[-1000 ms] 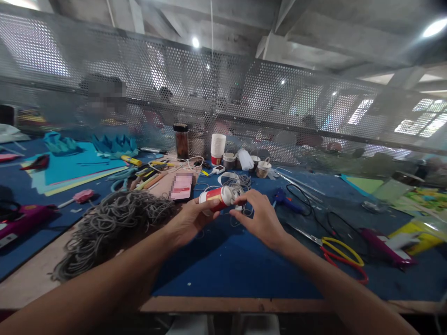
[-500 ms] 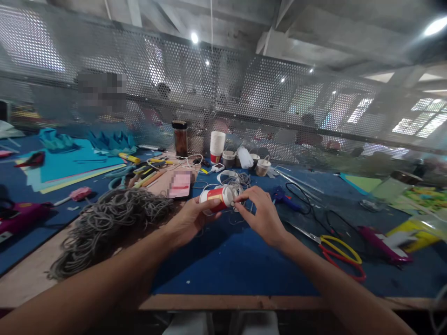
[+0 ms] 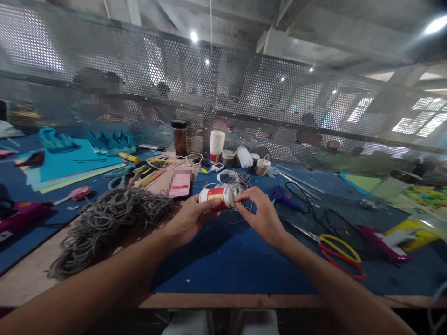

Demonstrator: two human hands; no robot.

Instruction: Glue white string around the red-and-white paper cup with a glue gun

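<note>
My left hand [image 3: 190,218] is wrapped round a red and white paper cup [image 3: 217,198], tilted on its side, thumb along the front. At the cup's right end my right hand [image 3: 260,214] pinches with thumb and forefinger. Between those fingertips is a small pale strand, seemingly cord, partly hidden by the fingers. Close behind both hands lies a loose tangle of thin grey-white cord [image 3: 240,180]. A big heap of grey cord [image 3: 118,216] spreads left of my left hand.
A stack of paper cups [image 3: 217,143], a lidded jar [image 3: 179,139] and cord-wrapped cups [image 3: 262,166] stand at the back. To the right lie scissors [image 3: 340,251], a blue glue gun [image 3: 286,199] and a purple one [image 3: 384,244]. A phone [image 3: 180,184] lies left of the cup.
The right fingertips have shifted very slightly at the cup's end, and the pale strand there shows a little differently. Both hands keep their hold, and the cup stays in place.
</note>
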